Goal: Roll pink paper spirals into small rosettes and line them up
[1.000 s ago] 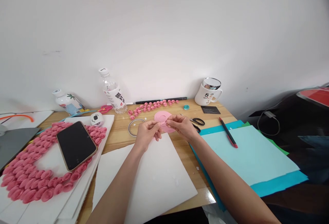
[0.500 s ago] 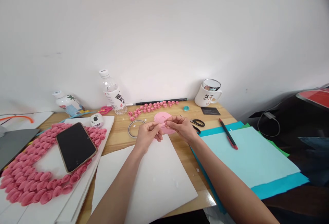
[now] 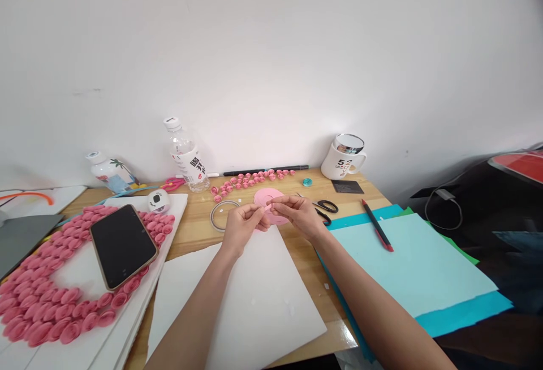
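My left hand point(image 3: 244, 226) and my right hand point(image 3: 300, 215) meet over the far end of a white sheet point(image 3: 241, 296), each in a pinch. Between the fingertips is a small bit of pink paper point(image 3: 268, 208), mostly covered by the fingers. Just behind them lies a round pink paper piece with a curved cut line point(image 3: 263, 194); I cannot tell whether the pinched bit is joined to it. Left of my hands is a roll of tape point(image 3: 213, 218). To the right are black-handled scissors point(image 3: 327, 206), partly hidden by my right hand.
Small rolled pink paper flowers point(image 3: 249, 182) line the back, beside a teal one point(image 3: 307, 182). A bottle point(image 3: 189, 160) and mug point(image 3: 341, 160) stand by the wall. Left, a phone point(image 3: 124, 245) rests on a pink flower ring point(image 3: 55, 302); right, a pen point(image 3: 376, 226) lies on blue paper point(image 3: 416, 268).
Both hands stay pinched together in nearly the same place, with only a slight shift of the fingers. The whole view has moved a little.
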A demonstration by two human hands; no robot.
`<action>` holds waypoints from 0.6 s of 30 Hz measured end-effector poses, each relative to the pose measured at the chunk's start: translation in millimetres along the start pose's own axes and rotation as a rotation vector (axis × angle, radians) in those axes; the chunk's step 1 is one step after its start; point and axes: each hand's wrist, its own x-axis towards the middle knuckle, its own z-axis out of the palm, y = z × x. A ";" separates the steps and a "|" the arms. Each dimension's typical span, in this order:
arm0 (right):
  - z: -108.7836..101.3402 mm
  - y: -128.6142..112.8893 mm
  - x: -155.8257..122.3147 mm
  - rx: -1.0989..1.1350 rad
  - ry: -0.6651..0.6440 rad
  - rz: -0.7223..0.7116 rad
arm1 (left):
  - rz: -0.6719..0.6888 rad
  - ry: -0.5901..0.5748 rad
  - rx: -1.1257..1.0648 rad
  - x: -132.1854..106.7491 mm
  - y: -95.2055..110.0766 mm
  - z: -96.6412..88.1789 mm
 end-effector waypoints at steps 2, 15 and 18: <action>-0.4 0.5 0.0 0.009 0.015 0.004 | 0.014 0.022 0.031 -0.1 -0.5 -0.1; 1.2 -0.2 -0.7 0.008 0.021 -0.037 | 0.054 0.003 0.047 -0.9 1.1 1.5; 0.6 -0.2 0.2 0.010 0.024 -0.036 | 0.047 0.031 0.040 -0.5 2.1 2.0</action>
